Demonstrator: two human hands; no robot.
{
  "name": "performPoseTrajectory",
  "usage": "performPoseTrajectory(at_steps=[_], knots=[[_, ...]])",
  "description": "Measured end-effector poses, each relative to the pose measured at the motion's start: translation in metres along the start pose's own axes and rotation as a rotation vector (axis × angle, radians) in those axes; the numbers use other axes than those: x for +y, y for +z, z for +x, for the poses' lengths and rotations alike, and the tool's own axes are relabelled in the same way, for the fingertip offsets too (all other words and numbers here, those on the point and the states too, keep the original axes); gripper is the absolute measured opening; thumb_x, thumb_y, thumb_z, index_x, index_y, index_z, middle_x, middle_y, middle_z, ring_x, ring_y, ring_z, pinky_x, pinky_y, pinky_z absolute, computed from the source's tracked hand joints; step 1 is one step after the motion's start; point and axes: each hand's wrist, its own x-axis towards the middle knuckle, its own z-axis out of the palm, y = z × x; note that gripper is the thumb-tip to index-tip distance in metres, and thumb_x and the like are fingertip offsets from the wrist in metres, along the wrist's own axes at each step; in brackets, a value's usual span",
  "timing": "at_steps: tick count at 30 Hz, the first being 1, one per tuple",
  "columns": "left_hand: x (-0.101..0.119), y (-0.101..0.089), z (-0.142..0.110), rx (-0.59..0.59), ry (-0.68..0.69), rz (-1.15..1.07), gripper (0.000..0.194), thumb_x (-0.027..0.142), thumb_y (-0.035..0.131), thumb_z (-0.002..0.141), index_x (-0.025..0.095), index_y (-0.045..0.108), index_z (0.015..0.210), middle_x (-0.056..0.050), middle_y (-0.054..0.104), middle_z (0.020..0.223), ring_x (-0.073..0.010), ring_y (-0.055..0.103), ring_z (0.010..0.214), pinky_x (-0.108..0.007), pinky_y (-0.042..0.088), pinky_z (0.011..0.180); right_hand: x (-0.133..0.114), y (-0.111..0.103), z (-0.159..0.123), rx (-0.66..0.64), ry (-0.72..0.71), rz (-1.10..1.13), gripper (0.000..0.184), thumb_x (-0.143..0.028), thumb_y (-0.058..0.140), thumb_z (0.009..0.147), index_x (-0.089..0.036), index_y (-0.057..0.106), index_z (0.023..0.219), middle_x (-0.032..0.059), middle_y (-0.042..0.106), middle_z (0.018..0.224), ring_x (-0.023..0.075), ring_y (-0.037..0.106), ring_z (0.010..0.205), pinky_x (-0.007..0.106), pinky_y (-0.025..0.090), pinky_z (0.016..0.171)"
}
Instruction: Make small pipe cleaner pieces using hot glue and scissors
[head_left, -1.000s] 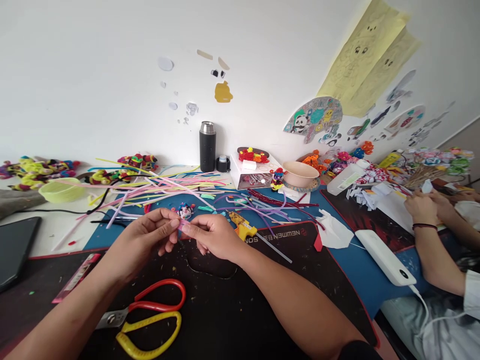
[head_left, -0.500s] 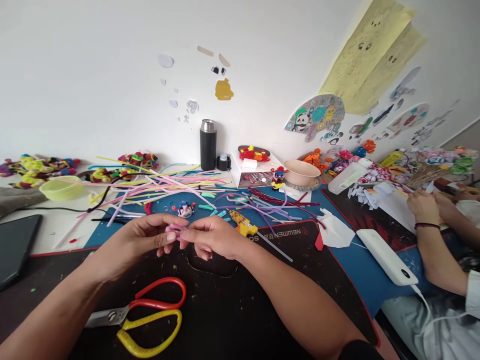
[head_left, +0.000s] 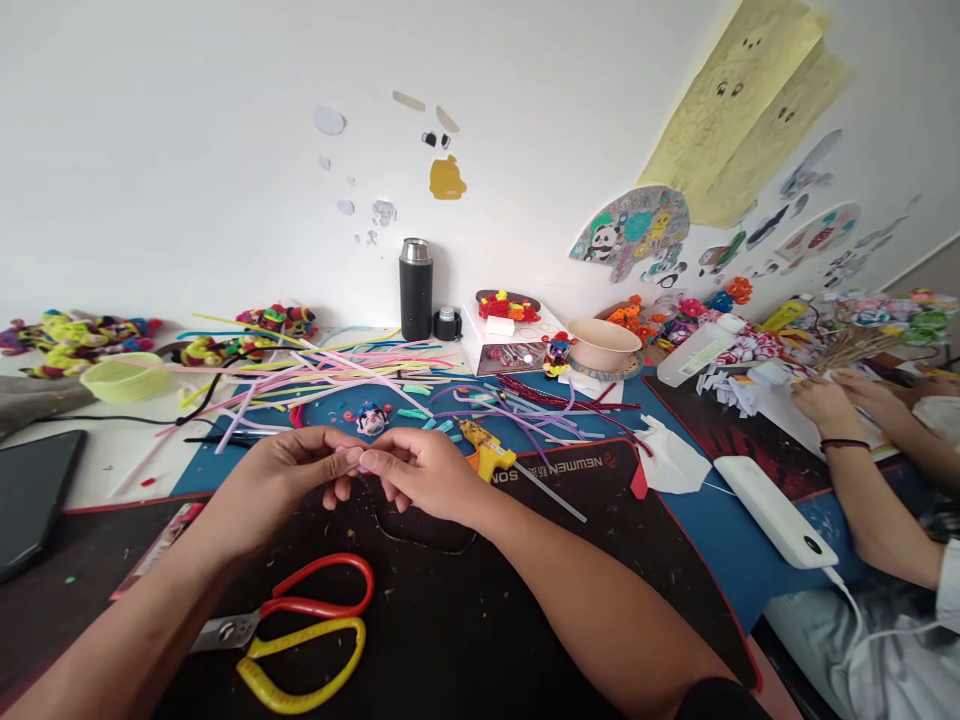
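My left hand and my right hand meet at the fingertips over the black mat. Both pinch a small pink pipe cleaner, which the thumbs and fingers mostly cover. Just behind them lies a small doll's head with a white face and blue and red trim. Scissors with one red and one yellow handle rest on the mat below my hands. To the right of my right hand is a yellow glue gun with a clear glue stick out of its back.
Loose pipe cleaners spread across the back. A black thermos stands by the wall, with a beige bowl farther right. A white power bank and a phone flank the mat. A co-worker's hands work at right.
My hands have drawn closer together, and the pink pipe cleaner is now more hidden by my fingers. My left forearm has shifted, uncovering a red and white packet. The co-worker's hands moved slightly left.
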Motion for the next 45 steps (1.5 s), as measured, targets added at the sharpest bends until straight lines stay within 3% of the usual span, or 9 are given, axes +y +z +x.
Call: performPoseTrajectory(at_steps=[6, 12, 19, 25, 30, 35, 39, 45], knots=[[-0.005, 0.006, 0.000, 0.045, 0.028, -0.069, 0.046, 0.060, 0.098, 0.058, 0.019, 0.081, 0.071, -0.003, 0.069, 0.058, -0.0151, 0.058, 0.053, -0.024, 0.045, 0.049, -0.002, 0.000, 0.000, 0.017, -0.009, -0.056, 0.043, -0.063, 0.070, 0.097, -0.020, 0.069, 0.097, -0.0059, 0.059, 0.058, 0.0109, 0.056, 0.048, 0.023, 0.044, 0.055], [-0.009, 0.008, -0.002, 0.179, 0.094, 0.210, 0.043, 0.063, 0.090, 0.069, 0.021, 0.080, 0.079, -0.002, 0.071, 0.061, -0.0156, 0.059, 0.056, -0.025, 0.046, 0.054, 0.001, 0.000, 0.001, 0.061, 0.004, -0.252, 0.038, -0.055, 0.061, 0.105, -0.020, 0.072, 0.096, -0.0058, 0.056, 0.050, 0.0116, 0.056, 0.047, 0.023, 0.039, 0.054], [-0.009, 0.002, 0.001, -0.001, -0.017, -0.188, 0.043, 0.053, 0.100, 0.060, 0.019, 0.079, 0.075, -0.002, 0.068, 0.062, -0.0131, 0.056, 0.054, -0.022, 0.043, 0.047, -0.003, 0.000, -0.003, 0.041, -0.051, -0.135, 0.044, -0.059, 0.061, 0.104, -0.019, 0.071, 0.091, -0.0054, 0.055, 0.053, 0.0106, 0.053, 0.044, 0.022, 0.039, 0.050], [-0.007, -0.003, 0.001, -0.092, 0.050, 0.017, 0.041, 0.056, 0.095, 0.067, 0.022, 0.084, 0.087, -0.007, 0.076, 0.078, -0.0203, 0.064, 0.067, -0.028, 0.053, 0.059, 0.001, -0.002, 0.002, -0.003, 0.031, -0.042, 0.043, -0.056, 0.061, 0.105, -0.018, 0.067, 0.087, -0.0046, 0.059, 0.058, 0.0089, 0.051, 0.043, 0.022, 0.038, 0.050], [-0.008, 0.000, -0.001, -0.052, 0.151, 0.217, 0.041, 0.062, 0.089, 0.071, 0.024, 0.081, 0.086, -0.006, 0.076, 0.079, -0.0227, 0.064, 0.068, -0.030, 0.054, 0.062, 0.001, -0.003, 0.002, -0.027, 0.062, -0.036, 0.036, -0.045, 0.059, 0.109, -0.018, 0.065, 0.085, -0.0072, 0.054, 0.049, 0.0087, 0.048, 0.041, 0.021, 0.037, 0.051], [-0.011, 0.006, -0.002, 0.022, 0.199, 0.379, 0.037, 0.059, 0.089, 0.072, 0.025, 0.078, 0.079, -0.003, 0.071, 0.065, -0.0204, 0.060, 0.057, -0.029, 0.046, 0.055, 0.014, -0.004, 0.008, -0.032, 0.101, -0.071, 0.040, -0.050, 0.061, 0.106, -0.019, 0.064, 0.082, -0.0085, 0.050, 0.045, 0.0091, 0.050, 0.041, 0.021, 0.038, 0.052], [-0.010, 0.009, 0.000, 0.000, 0.144, 0.256, 0.040, 0.057, 0.093, 0.066, 0.023, 0.074, 0.076, -0.001, 0.069, 0.061, -0.0195, 0.060, 0.056, -0.028, 0.048, 0.053, 0.013, -0.005, 0.008, -0.064, 0.086, 0.045, 0.047, -0.061, 0.063, 0.102, -0.018, 0.062, 0.082, -0.0082, 0.050, 0.047, 0.0094, 0.049, 0.041, 0.022, 0.039, 0.050], [-0.009, 0.006, 0.003, 0.034, 0.131, 0.099, 0.044, 0.060, 0.091, 0.071, 0.020, 0.073, 0.079, -0.003, 0.071, 0.069, -0.0181, 0.062, 0.060, -0.027, 0.051, 0.054, 0.001, -0.004, 0.003, -0.067, 0.050, 0.134, 0.048, -0.066, 0.065, 0.098, -0.019, 0.062, 0.090, -0.0063, 0.058, 0.058, 0.0097, 0.054, 0.046, 0.022, 0.041, 0.048]])
